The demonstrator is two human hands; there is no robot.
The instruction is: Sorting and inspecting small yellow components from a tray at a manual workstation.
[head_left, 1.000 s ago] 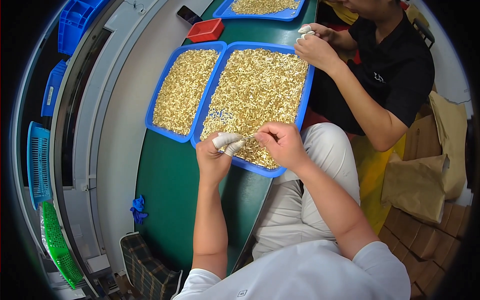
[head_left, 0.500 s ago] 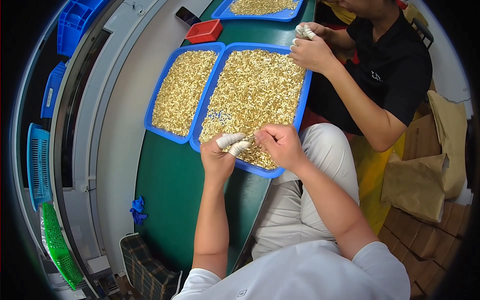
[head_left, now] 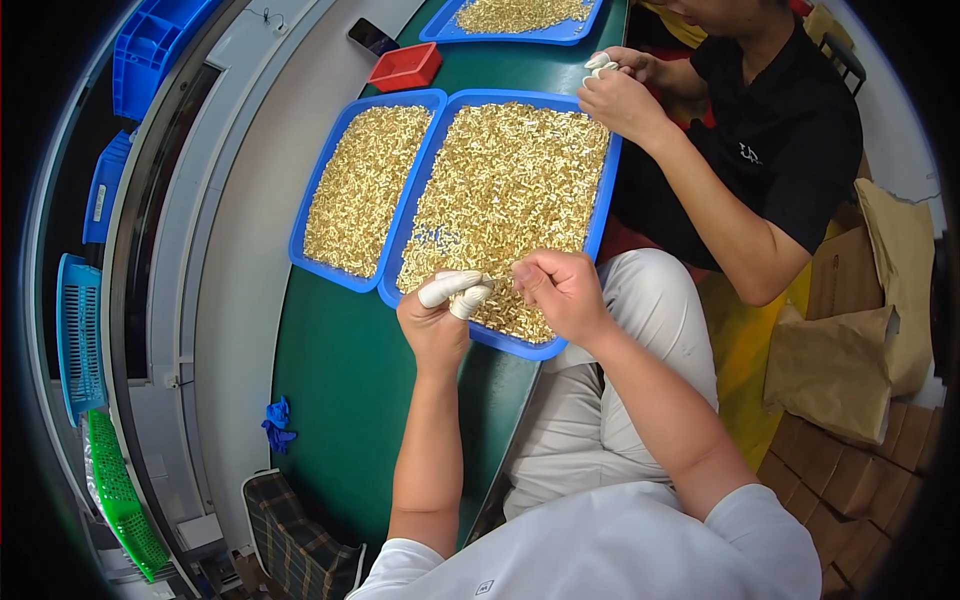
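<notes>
My left hand (head_left: 437, 312) is over the near left edge of a large blue tray (head_left: 520, 348). White finger covers wrap its thumb and index finger, which are pinched together; whatever sits between them is too small to make out. Close by on the right, my right hand (head_left: 565, 292) is bare, its fingers curled and the thumb pressed to the index finger. Its fingertips hide anything held there. A small gap separates the two hands. Under them, many small gold-coloured metal pieces (head_left: 520, 170) fill the tray, with the blue bottom showing through at its left side.
A second blue tray (head_left: 335, 277) of similar pieces adjoins on the left. Beyond are a red box (head_left: 405, 66), a phone (head_left: 372, 36) and another blue tray (head_left: 520, 37). Across the green table (head_left: 345, 400), a co-worker's hands (head_left: 620, 95) work at right. Blue gloves (head_left: 278, 424) lie left.
My hands have drawn slightly apart; earlier their fingertips nearly met around a small metal piece. My left hand has shifted a little left and down. The co-worker's hands have barely moved.
</notes>
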